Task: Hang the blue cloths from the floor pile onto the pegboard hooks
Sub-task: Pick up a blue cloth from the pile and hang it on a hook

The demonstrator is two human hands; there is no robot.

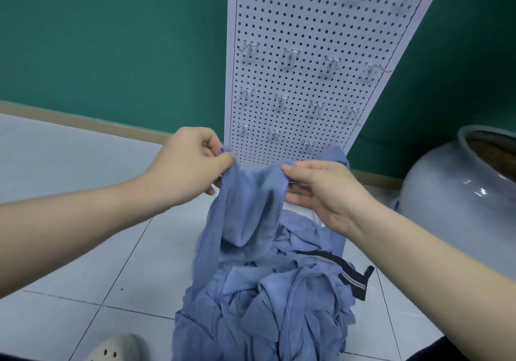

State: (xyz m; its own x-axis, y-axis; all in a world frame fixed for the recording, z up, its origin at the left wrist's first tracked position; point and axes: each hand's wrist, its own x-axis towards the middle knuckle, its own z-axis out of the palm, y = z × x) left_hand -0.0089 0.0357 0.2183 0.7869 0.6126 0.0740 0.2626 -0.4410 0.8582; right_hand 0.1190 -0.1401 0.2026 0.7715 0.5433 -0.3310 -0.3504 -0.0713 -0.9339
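The pile of cloths (265,299) lies on the floor (83,263) directly before the foot of the pegboard (315,61), which stands against the wall (111,39) behind it, its hooks (291,53) set in rows up the board. Above the pile, between it and the board, one cloth (251,201) hangs from two hands, the left hand (190,162) pinching its left top edge and the right hand (321,190) its right (the lower end trails into the pile). A large jar (460,193) sits on the floor to the right of the pile, a strap (349,274) lies on the pile's right side, and a shoe (117,346) rests on the floor near its left front.
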